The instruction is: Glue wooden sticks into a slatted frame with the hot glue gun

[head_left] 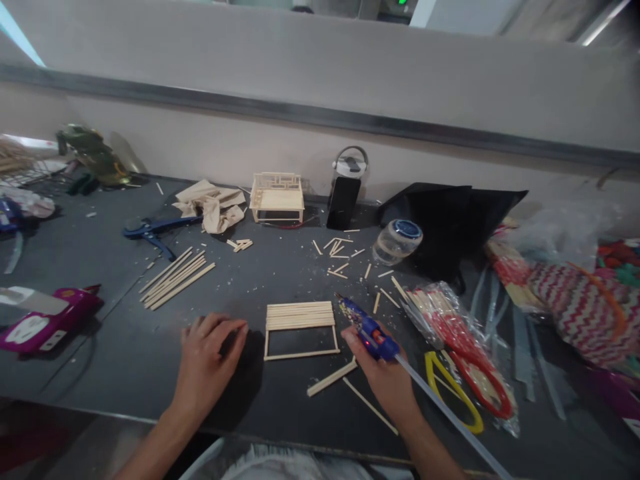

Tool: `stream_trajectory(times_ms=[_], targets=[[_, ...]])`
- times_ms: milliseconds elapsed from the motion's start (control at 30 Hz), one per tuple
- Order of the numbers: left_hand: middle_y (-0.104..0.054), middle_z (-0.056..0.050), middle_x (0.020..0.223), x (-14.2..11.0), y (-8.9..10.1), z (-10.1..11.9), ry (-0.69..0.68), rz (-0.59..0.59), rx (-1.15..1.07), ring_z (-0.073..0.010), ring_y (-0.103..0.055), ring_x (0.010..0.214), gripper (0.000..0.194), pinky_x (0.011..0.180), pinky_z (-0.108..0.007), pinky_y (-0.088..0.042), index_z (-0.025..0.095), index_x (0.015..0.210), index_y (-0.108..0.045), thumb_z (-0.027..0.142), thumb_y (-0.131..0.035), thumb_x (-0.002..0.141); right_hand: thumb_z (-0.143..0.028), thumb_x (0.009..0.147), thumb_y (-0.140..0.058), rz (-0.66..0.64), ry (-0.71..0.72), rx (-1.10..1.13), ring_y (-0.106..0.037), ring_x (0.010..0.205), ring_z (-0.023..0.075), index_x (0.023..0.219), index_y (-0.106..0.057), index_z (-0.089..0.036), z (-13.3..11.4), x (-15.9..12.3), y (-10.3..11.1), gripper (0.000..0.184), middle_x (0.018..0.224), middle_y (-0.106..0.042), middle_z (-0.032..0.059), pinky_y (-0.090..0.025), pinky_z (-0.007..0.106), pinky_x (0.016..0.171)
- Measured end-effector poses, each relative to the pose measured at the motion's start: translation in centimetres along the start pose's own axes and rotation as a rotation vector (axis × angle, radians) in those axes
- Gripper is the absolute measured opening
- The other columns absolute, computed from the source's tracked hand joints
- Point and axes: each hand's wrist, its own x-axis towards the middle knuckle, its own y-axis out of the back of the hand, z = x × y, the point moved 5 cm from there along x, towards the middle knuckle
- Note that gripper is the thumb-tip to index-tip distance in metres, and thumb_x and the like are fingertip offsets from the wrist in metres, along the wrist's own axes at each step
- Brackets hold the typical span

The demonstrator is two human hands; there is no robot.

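Observation:
My right hand (pixel 387 383) grips a blue hot glue gun (pixel 370 328), its nozzle pointing up and left. A long translucent glue stick (pixel 443 403) runs out of its back end. Just left of the nozzle lies a small frame of wooden sticks (pixel 300 315), its upper part covered by sticks side by side and its lower part open. My left hand (pixel 213 357) rests left of the frame, apart from it, with thumb and forefinger tips together and nothing visible between them. Below the frame lie short joined sticks (pixel 331 378) and one thin stick (pixel 370 406).
Loose sticks (pixel 177 280) and blue cutters (pixel 155 233) lie left. Behind stand a small stick-built model (pixel 277 199), a phone (pixel 343 203) and a jar (pixel 397 242). Scissors with yellow and red handles (pixel 467 407) and bagged sticks (pixel 445 313) lie right. A purple tool (pixel 55 320) is far left.

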Motion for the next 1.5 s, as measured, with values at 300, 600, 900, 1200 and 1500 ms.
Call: stream_trajectory(times_ms=[300,600,900,1200,1500], targets=[[-0.066,-0.011,0.103,4.6,3.0,-7.7,0.102,-0.098,0.524,-0.0310,-0.054,0.097,0.034,0.077,-0.041,-0.035,0.017,0.098,-0.068,0.031,-0.038,0.093,-0.054,0.069,-0.068,0.005,0.042,-0.027,-0.070,0.081,0.0265,0.083,-0.070,-0.025,-0.3,0.6,2.3,0.032,0.084,-0.076,0.0058,-0.055,0.039,0.078],[-0.056,-0.005,0.065,7.9,2.8,-8.8,-0.013,-0.316,0.624,-0.0272,-0.059,0.081,0.027,0.077,-0.039,-0.039,0.014,0.064,-0.058,0.019,-0.041,0.085,-0.053,0.070,-0.065,-0.040,0.072,-0.127,-0.069,0.077,0.0264,0.079,-0.072,-0.028,-1.5,0.8,4.6,0.028,0.079,-0.075,0.0033,-0.055,0.038,0.075],[-0.061,-0.010,0.060,9.2,2.6,-9.7,-0.003,-0.256,0.571,-0.0286,-0.061,0.068,0.023,0.071,-0.042,-0.040,0.020,0.052,-0.047,0.019,-0.047,0.075,-0.046,0.075,-0.067,-0.298,0.036,-0.053,-0.064,0.062,0.0193,0.073,-0.066,-0.024,-2.9,-2.2,1.9,0.023,0.069,-0.069,0.0010,-0.051,0.027,0.057],[-0.069,-0.003,0.079,2.6,1.3,-3.2,0.033,-0.153,0.060,-0.0198,-0.063,0.073,0.021,0.072,-0.033,-0.043,0.021,0.082,-0.064,0.032,-0.045,0.085,-0.055,0.080,-0.062,-0.615,0.080,-0.186,-0.057,0.067,0.0154,0.072,-0.056,-0.022,-5.2,-2.8,-3.4,0.035,0.070,-0.060,-0.0025,-0.043,0.024,0.061],[-0.070,-0.002,0.080,0.4,-0.1,-2.6,0.123,-0.104,-0.137,-0.0206,-0.062,0.076,0.022,0.072,-0.035,-0.045,0.024,0.084,-0.066,0.035,-0.048,0.086,-0.064,0.073,-0.064,-0.466,0.212,-0.284,-0.059,0.065,0.0187,0.067,-0.059,-0.023,-4.5,-2.2,-5.6,0.041,0.065,-0.062,-0.0016,-0.044,0.029,0.063]])
